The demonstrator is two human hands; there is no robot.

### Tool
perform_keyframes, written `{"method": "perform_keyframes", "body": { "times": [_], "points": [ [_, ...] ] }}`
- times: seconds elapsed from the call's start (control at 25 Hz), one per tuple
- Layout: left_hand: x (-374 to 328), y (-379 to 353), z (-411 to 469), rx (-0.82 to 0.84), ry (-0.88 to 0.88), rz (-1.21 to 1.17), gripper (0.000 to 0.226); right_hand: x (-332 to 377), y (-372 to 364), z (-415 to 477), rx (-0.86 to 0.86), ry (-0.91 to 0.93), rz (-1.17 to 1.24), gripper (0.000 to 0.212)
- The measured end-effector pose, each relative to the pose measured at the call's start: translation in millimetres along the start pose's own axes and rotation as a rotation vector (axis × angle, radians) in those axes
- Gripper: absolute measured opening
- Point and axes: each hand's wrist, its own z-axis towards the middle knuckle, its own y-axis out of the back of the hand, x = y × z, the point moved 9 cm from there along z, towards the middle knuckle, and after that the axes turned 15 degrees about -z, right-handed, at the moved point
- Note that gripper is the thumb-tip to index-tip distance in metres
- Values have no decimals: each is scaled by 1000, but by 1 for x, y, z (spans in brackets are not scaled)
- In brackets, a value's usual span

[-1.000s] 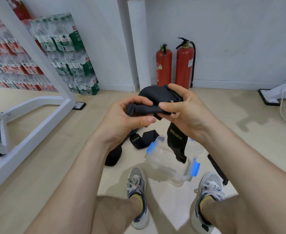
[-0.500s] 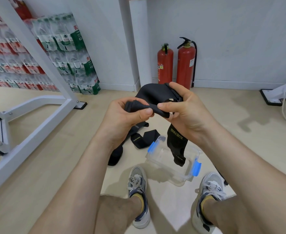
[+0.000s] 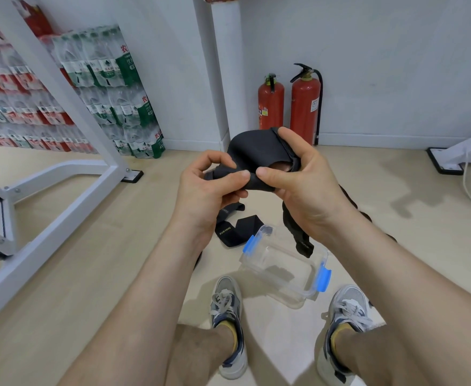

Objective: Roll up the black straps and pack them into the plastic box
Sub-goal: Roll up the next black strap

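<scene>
Two extinguishers (image 3: 304,105), plastic box (image 3: 283,275) — beige floor (image 3: 103,254), white wall (image 3: 395,65).

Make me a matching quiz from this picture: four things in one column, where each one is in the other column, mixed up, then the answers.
1 dangling strap
2 plastic box
3 loose strap
4 fire extinguishers

A against the back wall
B on the floor, before the shoes
C gripped by left hand and right hand
D on the floor, just beyond the box

Pairs: 1-C, 2-B, 3-D, 4-A

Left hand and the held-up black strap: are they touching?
Touching. The head view shows the left hand pinching the black strap between its thumb and curled fingers.
</scene>
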Motion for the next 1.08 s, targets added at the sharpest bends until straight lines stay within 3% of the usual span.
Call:
{"method": "perform_keyframes", "body": {
  "times": [0.12, 0.24, 0.36, 0.44, 0.64, 0.8, 0.96, 1.08],
  "points": [
    [2, -1, -1, -1, -5, 63, 23, 2, 0, -2, -6, -8, -53, 88],
    [3, -5, -3, 64, 40, 48, 12, 6, 7, -3, -57, -28, -84, 81],
    [0, -8, -3, 210, 45, 41, 27, 6, 8, -4, -52, -51, -15, 77],
    [-1, -5, -1, 218, 10, 79, 23, 3, 5, -4, -38, -72, 25, 75],
    [0, -3, -1, 225, 34, 32, 16, -7, -1, -3, 14, -135, 145, 51],
    [-2, -2, -3, 163, 70, -34, 13, 2, 3, -3, -46, -69, 27, 80],
    [-3, 0, -3, 72, 59, -29, 22, 11, 2, -6, -63, 15, -159, 81],
    [-1, 5, -1, -10, 23, 41, 25, 9, 0, -7, -58, -5, -129, 78]
  ]
}}
